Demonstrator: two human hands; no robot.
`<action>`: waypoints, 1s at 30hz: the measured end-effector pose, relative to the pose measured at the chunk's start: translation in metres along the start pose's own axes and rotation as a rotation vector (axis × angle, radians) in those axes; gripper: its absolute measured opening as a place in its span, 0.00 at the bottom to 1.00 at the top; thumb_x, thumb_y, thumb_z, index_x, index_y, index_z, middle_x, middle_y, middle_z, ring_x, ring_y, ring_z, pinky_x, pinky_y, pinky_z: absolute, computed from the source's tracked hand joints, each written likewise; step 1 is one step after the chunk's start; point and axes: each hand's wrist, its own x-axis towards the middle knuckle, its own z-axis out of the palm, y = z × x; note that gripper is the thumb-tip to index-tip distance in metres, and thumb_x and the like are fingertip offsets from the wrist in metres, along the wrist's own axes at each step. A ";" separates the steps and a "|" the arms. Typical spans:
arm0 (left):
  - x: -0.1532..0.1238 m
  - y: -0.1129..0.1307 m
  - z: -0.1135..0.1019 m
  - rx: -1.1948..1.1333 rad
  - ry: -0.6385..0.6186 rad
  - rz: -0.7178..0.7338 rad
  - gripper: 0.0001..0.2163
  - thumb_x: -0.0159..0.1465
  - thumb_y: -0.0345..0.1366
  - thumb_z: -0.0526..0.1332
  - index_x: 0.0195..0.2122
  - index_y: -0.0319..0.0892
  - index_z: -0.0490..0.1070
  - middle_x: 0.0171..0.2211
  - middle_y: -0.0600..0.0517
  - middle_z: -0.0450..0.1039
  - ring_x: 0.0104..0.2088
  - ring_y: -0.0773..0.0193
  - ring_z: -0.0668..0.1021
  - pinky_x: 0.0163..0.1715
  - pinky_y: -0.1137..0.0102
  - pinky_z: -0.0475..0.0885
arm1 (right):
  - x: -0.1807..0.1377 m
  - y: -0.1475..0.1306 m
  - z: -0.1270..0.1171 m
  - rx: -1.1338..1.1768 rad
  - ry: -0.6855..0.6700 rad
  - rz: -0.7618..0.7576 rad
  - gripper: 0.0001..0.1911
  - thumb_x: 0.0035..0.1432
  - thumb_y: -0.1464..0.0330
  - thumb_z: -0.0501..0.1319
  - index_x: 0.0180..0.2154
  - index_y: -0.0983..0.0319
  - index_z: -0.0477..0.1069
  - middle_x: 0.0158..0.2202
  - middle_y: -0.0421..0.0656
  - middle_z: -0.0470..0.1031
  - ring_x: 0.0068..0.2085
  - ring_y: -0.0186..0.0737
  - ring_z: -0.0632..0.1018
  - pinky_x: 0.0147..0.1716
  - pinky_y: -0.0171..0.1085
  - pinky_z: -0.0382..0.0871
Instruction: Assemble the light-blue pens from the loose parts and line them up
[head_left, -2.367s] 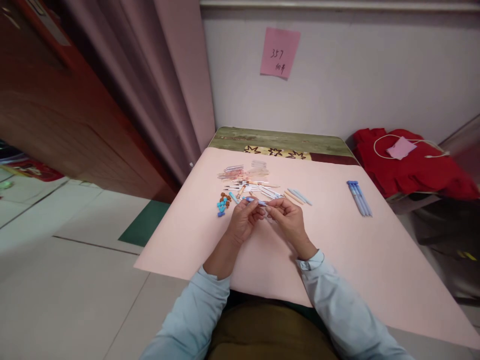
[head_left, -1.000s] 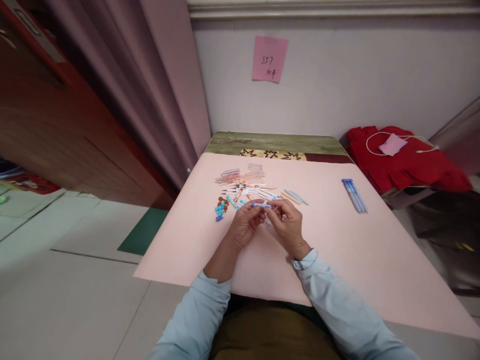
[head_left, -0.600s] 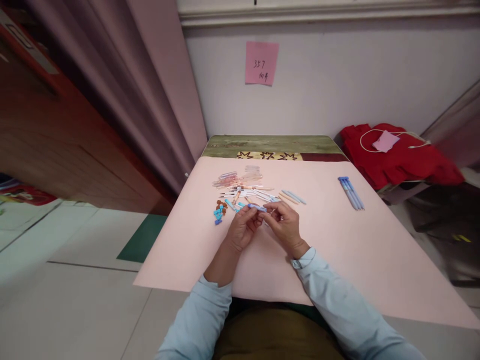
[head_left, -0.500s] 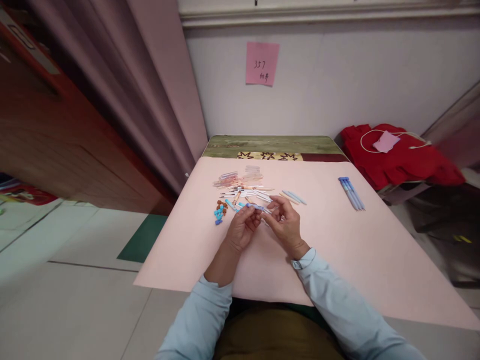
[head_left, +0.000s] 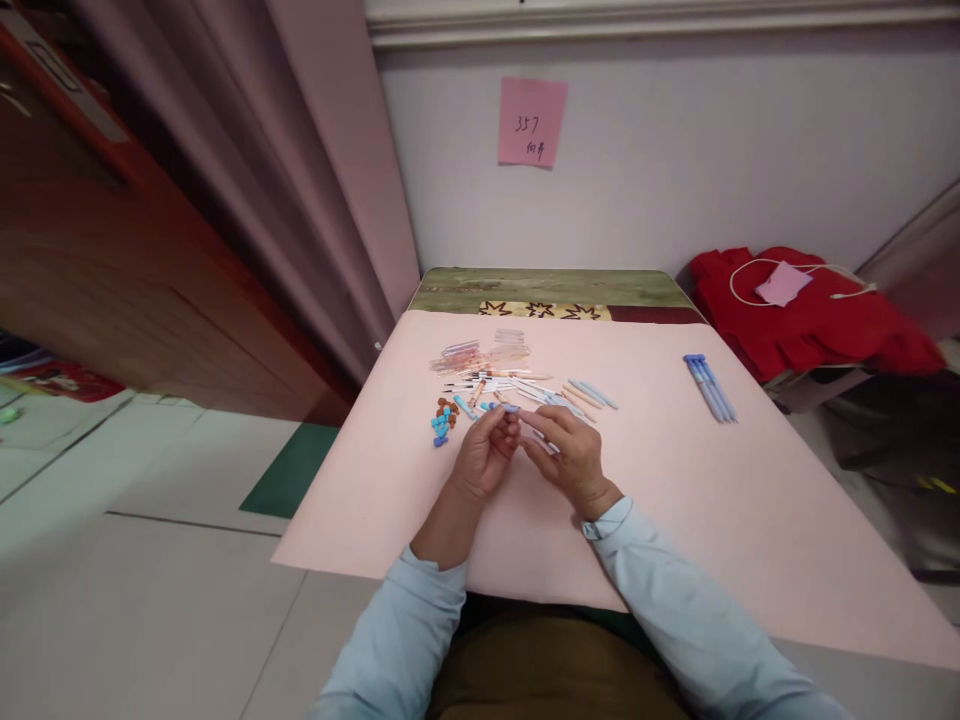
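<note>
My left hand (head_left: pixel 487 452) pinches a small blue pen part (head_left: pixel 504 408) between thumb and index finger. My right hand (head_left: pixel 571 455) is just to its right, index finger stretched towards the part's end and thumb held apart below. Whether that fingertip touches the part cannot be made out. Beyond both hands lie white pen refills (head_left: pixel 480 386) with dark tips and several white pen tubes (head_left: pixel 534 390). Blue and brown caps (head_left: pixel 444 422) are heaped to the left. Orange and blue pen barrels (head_left: pixel 592 393) rest past my right hand.
Several blue pens (head_left: pixel 710 388) lie side by side at the right of the pink table cover (head_left: pixel 675 520). Thin clear and pinkish pieces (head_left: pixel 480 355) are spread at the back. Red cloth (head_left: pixel 810 320) with a white cable lies beyond the right edge.
My right hand's fingers have shifted from a raised pinch to a lower pose, with the index finger extended and the thumb apart. My left hand keeps its grip; the view has moved slightly.
</note>
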 end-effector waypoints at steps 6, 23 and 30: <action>-0.001 0.001 0.001 0.011 0.009 0.006 0.06 0.58 0.32 0.68 0.32 0.35 0.74 0.27 0.52 0.75 0.25 0.74 0.75 0.22 0.80 0.70 | 0.001 -0.001 0.000 -0.015 -0.016 -0.039 0.23 0.61 0.61 0.63 0.58 0.54 0.71 0.45 0.46 0.78 0.32 0.37 0.76 0.38 0.38 0.73; -0.005 0.021 0.001 -0.122 0.063 0.181 0.01 0.62 0.29 0.62 0.33 0.38 0.73 0.32 0.49 0.75 0.26 0.75 0.73 0.24 0.82 0.71 | 0.013 0.022 -0.026 0.286 0.508 0.542 0.15 0.64 0.59 0.57 0.44 0.62 0.75 0.34 0.44 0.76 0.29 0.36 0.73 0.31 0.36 0.69; -0.005 0.024 -0.001 -0.219 0.090 0.180 0.04 0.64 0.26 0.58 0.34 0.36 0.72 0.34 0.47 0.76 0.26 0.77 0.73 0.24 0.85 0.71 | -0.005 0.062 -0.057 0.247 0.564 0.738 0.16 0.57 0.58 0.63 0.37 0.65 0.76 0.31 0.43 0.75 0.27 0.34 0.71 0.29 0.35 0.66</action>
